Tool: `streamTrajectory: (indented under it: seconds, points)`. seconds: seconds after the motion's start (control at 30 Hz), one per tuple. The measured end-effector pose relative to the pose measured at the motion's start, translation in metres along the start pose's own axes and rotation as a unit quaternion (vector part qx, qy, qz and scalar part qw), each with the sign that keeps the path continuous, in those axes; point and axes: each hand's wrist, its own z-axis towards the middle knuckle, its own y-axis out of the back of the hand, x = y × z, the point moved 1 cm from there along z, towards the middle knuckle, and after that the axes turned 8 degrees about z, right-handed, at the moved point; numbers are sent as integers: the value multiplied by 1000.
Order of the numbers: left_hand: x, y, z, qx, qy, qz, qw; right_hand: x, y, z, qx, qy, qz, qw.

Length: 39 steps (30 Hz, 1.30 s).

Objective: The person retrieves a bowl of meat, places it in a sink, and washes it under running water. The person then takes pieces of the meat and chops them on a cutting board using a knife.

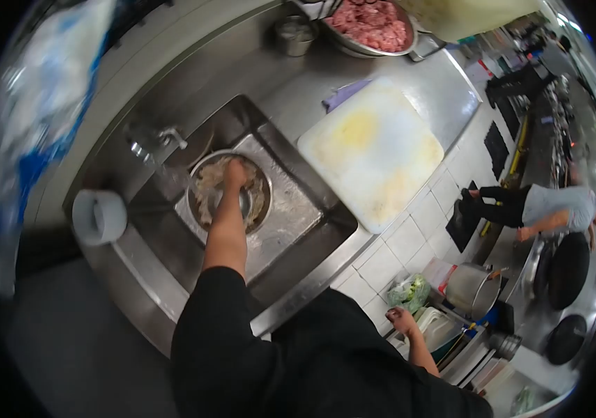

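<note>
My left hand (237,173) reaches down into a round metal bowl (268,182) in the sink; its fingers are hidden among pale, shredded-looking food (209,182) in liquid. The bowl rests on the sink's bottom, beside the faucet (172,136). Off to the right, over the floor side, my right hand (401,319) is raised with curled fingers; what they hold, if anything, is too small to make out. It is near a plastic bag of green vegetables (409,291).
A stained white cutting board (375,153) lies right of the sink (298,181), by a purple cloth (345,95). Pink raw meat fills a bowl (371,26) behind. A white tub (99,217) stands left. Another person (563,207) stands by the stove, near a large pot (471,289).
</note>
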Motion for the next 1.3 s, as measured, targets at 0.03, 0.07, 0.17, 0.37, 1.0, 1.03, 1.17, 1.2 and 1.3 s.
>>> streamTrajectory:
  seconds: [0.03, 0.07, 0.17, 0.37, 1.0, 1.03, 1.17, 1.2, 1.3]
  points:
    - [-10, -2, 0, 20, 39, 35, 998, 1, 0, -9, 8, -34, 104, 994]
    - [-21, -6, -2, 42, 78, 70, 994, 5, 3, -19, 5, -36, 156, 987]
    - [-20, -19, 3, 88, 84, 199, 972, -4, 23, -25, -37, -54, -50, 997]
    - [-23, -18, 8, 46, 30, 203, 978, -5, 50, -19, -123, -24, -99, 987]
    - [-26, -15, -194, 160, 228, -399, 874, 172, 135, 158, -8, 192, -164, 968]
    - [4, 4, -171, 132, 156, -426, 881, 173, 150, 171, 0, 190, -165, 968]
    - [-7, 148, -114, -272, 333, -632, 645, 130, 205, 258, -21, 225, -188, 956]
    - [-7, 168, -100, -262, 287, -629, 673, 124, 224, 270, -28, 227, -206, 952]
    - [-4, 209, -113, -330, 219, -596, 698, 75, 280, 330, -79, 271, -147, 948]
